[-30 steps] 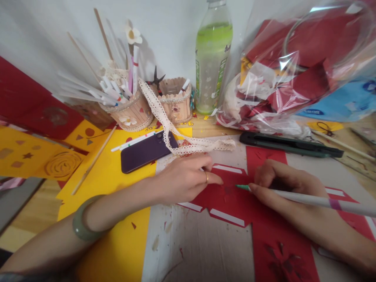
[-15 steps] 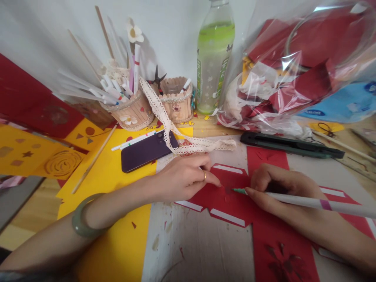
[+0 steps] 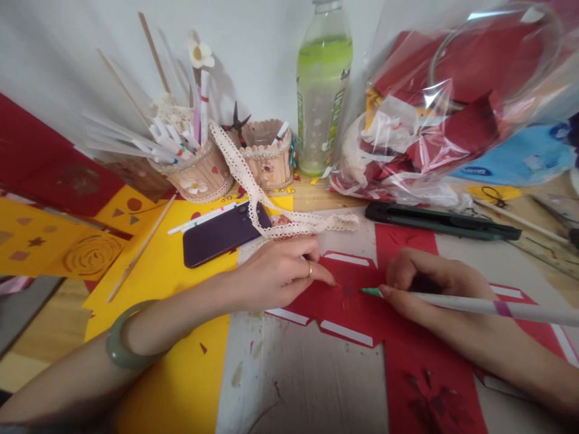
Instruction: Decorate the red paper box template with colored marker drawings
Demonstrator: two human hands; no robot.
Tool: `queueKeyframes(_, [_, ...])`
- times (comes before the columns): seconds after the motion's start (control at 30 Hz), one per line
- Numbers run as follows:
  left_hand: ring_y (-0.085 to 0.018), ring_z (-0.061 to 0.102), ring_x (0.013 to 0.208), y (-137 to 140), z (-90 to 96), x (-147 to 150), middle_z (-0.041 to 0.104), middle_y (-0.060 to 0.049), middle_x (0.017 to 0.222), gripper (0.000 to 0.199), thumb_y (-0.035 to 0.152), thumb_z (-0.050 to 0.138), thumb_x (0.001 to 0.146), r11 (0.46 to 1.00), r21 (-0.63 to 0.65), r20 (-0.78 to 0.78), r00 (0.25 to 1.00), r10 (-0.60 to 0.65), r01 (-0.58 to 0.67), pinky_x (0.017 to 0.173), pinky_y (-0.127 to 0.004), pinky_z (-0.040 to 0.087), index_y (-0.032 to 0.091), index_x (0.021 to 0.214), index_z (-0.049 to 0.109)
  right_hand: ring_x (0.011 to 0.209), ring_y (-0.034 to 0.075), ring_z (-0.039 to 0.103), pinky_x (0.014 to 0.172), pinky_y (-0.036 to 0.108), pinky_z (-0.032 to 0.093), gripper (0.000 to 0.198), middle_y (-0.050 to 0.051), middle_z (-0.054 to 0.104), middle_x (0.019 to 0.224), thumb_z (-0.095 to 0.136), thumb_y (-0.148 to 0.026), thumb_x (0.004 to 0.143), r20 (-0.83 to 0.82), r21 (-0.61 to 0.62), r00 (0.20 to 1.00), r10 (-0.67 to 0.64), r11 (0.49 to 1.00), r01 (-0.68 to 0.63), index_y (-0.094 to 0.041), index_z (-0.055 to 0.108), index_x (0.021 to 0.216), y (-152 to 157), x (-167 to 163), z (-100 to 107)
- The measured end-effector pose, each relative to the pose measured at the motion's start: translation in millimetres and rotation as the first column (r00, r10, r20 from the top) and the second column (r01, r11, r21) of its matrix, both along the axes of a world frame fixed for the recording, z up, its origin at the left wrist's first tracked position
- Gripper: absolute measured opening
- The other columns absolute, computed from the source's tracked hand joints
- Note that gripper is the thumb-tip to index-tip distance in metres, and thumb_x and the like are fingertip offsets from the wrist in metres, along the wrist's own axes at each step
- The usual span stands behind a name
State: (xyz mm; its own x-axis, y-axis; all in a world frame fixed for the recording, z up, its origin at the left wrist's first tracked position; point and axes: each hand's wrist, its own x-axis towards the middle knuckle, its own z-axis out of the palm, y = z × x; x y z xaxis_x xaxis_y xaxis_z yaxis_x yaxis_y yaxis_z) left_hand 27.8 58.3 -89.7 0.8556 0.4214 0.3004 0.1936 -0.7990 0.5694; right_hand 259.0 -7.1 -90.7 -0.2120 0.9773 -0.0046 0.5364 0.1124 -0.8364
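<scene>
My right hand [image 3: 434, 295] grips a white marker pen [image 3: 470, 304] with a green tip and a purple band. Its tip points left over a cut sheet of red card [image 3: 371, 316], a little right of a small dark mark. Whether the tip touches the card I cannot tell. My left hand [image 3: 284, 271] rests on the left part of the same card, index finger stretched towards the mark, the other fingers loosely bent, nothing visible in them. White strips line the card's flaps. Dark cut-out shapes show on its lower arm.
Behind my left hand lie a dark phone [image 3: 221, 235] and a lace ribbon [image 3: 312, 223]. A utility knife [image 3: 443, 222] lies beyond my right hand. Along the wall stand a pen holder [image 3: 199, 175], a smaller holder [image 3: 266, 163], a bottle [image 3: 323, 102] and a clear plastic bag [image 3: 434, 126].
The view has shifted slightly, so most things sit a bit further left. The pen tip has moved a little right, away from the dark mark. My left hand keeps its place on the card.
</scene>
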Motion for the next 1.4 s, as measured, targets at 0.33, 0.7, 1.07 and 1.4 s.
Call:
queueKeyframes(0.33, [-0.013,0.053,0.072,0.2,-0.7,-0.3,0.052,-0.005,0.079,0.033,0.004,0.038,0.085,1.0,0.001,-0.005,1.0,0.007,-0.007,0.064,-0.024,0.045,0.013,0.094,0.069,0.049,0.012,0.041,0.043,0.024,0.031,0.026,-0.005,0.047,0.054,0.056,-0.03,0.08,-0.001,-0.003,1.0,0.015,1.0,-0.015,-0.023,0.042,0.059,-3.2,2.1,-2.5])
queueKeyframes(0.7, [-0.012,0.052,0.071,-0.2,0.6,-0.7,0.051,-0.004,0.077,0.033,0.005,0.039,0.086,1.0,0.004,-0.014,1.0,0.017,-0.017,0.063,-0.024,0.044,0.014,0.095,0.069,0.049,0.011,0.039,0.042,0.023,0.029,0.026,-0.005,0.043,0.053,0.054,-0.026,0.079,-0.05,0.022,0.998,-0.028,0.999,0.029,-0.022,0.04,0.057,-2.4,-0.3,0.6])
queueKeyframes(1.07, [-0.012,0.053,0.072,-0.3,0.4,-0.9,0.052,-0.004,0.079,0.031,0.005,0.04,0.086,1.0,0.013,-0.014,1.0,0.014,-0.014,0.064,-0.024,0.045,0.013,0.096,0.068,0.047,0.011,0.039,0.041,0.022,0.029,0.026,-0.005,0.045,0.052,0.055,-0.032,0.079,-0.027,-0.001,1.0,0.006,1.0,-0.006,-0.022,0.042,0.058,-4.5,3.8,-2.1])
queueKeyframes(1.4, [-0.014,0.054,0.073,0.1,0.5,0.4,0.052,-0.006,0.077,0.032,0.004,0.039,0.085,0.999,0.034,0.005,1.0,-0.004,0.003,0.063,-0.026,0.046,0.01,0.094,0.069,0.049,0.011,0.036,0.043,0.024,0.027,0.025,-0.005,0.04,0.051,0.053,-0.022,0.075,-0.051,-0.035,0.999,-0.016,0.999,0.015,-0.022,0.036,0.057,-3.0,1.9,4.6])
